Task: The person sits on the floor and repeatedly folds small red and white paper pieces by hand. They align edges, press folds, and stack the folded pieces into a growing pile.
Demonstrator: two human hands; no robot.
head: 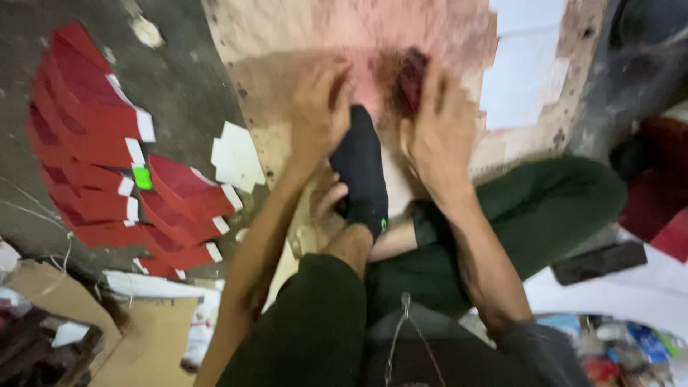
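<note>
I sit on the floor with my legs crossed in dark green trousers; one foot wears a black sock (363, 168). My left hand (320, 107) rests with bent fingers on a pink sheet (337, 32) spread over a wooden board (258, 86). It touches the sock's toe. My right hand (433, 122) presses on the same sheet and seems to hold a small dark red piece (413, 75) at its fingertips. The picture is blurred by motion, so the grip is hard to read.
Several red paper pieces with white tabs (93, 143) lie fanned out on the grey floor at the left. A white scrap (236, 154) lies by the board's edge. Cardboard (143, 337) is at the lower left. White sheets (519, 64) lie at the upper right, a dark flat object (598, 261) at right.
</note>
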